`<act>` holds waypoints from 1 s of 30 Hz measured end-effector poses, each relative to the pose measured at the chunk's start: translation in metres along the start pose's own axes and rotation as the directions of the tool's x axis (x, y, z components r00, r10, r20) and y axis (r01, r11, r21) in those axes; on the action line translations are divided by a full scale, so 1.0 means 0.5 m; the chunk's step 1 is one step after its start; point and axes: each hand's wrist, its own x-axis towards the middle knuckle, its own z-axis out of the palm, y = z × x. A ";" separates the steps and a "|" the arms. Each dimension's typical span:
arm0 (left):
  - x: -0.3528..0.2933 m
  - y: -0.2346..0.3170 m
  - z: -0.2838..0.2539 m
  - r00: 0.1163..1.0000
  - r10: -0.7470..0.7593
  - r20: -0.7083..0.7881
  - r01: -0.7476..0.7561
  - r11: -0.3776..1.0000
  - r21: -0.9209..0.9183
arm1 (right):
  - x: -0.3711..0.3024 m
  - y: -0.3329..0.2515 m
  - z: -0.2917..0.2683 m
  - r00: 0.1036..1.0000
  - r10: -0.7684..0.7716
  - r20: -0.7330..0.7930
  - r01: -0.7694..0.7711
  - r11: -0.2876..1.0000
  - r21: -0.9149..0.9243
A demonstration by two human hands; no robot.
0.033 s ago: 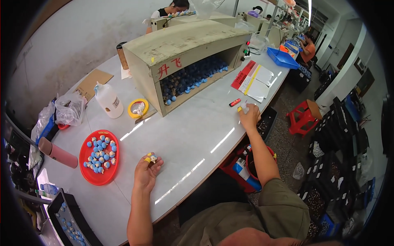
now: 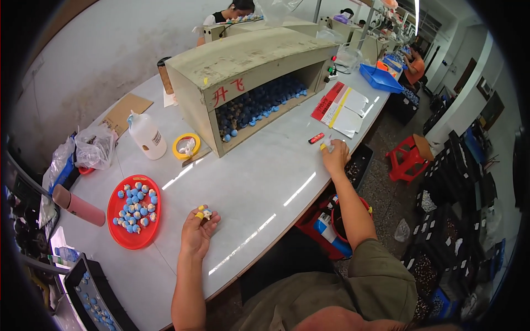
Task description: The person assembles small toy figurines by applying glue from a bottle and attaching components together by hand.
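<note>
Palm up over the front of the table, my left hand point(image 2: 199, 234) has its fingers closed around a small white-and-blue ball-like piece point(image 2: 206, 214). Yellow tape wraps some of its fingertips. Farther right, near the table's edge, my right hand point(image 2: 335, 158) is closed with its fingertips at a small clear object point(image 2: 328, 144) whose kind I cannot make out. A small red object point(image 2: 316, 138), lighter-like in shape, lies just beyond that hand. On the left, a round red tray point(image 2: 132, 241) holds several similar blue-and-cream pieces.
A beige box-shaped unit point(image 2: 190, 118) with blue balls inside stands at the back. Nearby are a white bottle point(image 2: 147, 136), yellow tape roll point(image 2: 178, 149), pink flask point(image 2: 83, 208), black tray point(image 2: 105, 292), papers point(image 2: 341, 113) and blue bin point(image 2: 381, 78). A red stool point(image 2: 407, 160) stands right.
</note>
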 end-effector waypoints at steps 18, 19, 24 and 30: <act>0.030 -0.016 -0.015 0.996 0.037 0.079 -0.050 0.984 0.171 | -0.245 -0.422 -0.013 0.416 -0.786 0.458 -0.001 0.503 0.864; 0.027 -0.015 -0.013 0.997 0.065 0.035 -0.070 0.985 0.155 | -0.254 -0.426 -0.003 0.371 -0.812 0.452 -0.011 0.482 0.876; 0.008 0.002 -0.020 0.997 0.031 0.071 -0.048 0.965 0.257 | -0.292 -0.419 0.025 0.476 -0.784 0.398 -0.284 0.291 0.913; 0.008 0.007 -0.023 0.995 0.007 0.102 -0.038 0.951 0.305 | -0.305 -0.404 0.030 0.503 -0.832 0.233 -0.063 0.233 0.970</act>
